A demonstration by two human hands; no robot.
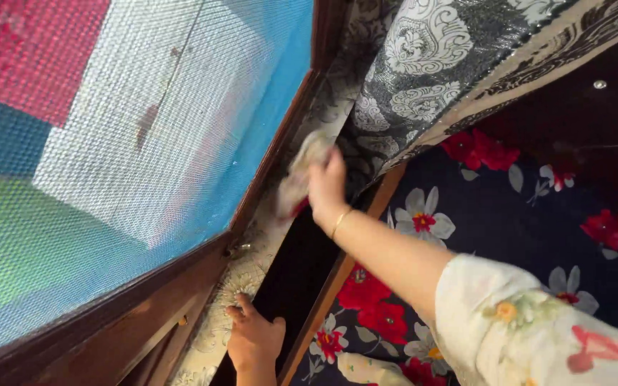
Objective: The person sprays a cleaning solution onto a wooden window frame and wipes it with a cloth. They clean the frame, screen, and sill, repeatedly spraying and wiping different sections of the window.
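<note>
Cloth [302, 171], apparently clutched in right hand [327, 187]

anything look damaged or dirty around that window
Yes: the fine mesh window screen has a brownish smear and a smaller speck above it, like stains on the mesh. The right hand presses a crumpled pale cloth to the dark wooden frame. I see no tears.

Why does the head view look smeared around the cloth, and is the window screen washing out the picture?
Head view: the cloth and the right hand gripping it are motion-blurred; the left hand on the patterned ledge is sharper. The mesh window screen is backlit and bright, showing moiré colour bands, while the gap beside the bed frame sits in deep shadow.
</note>
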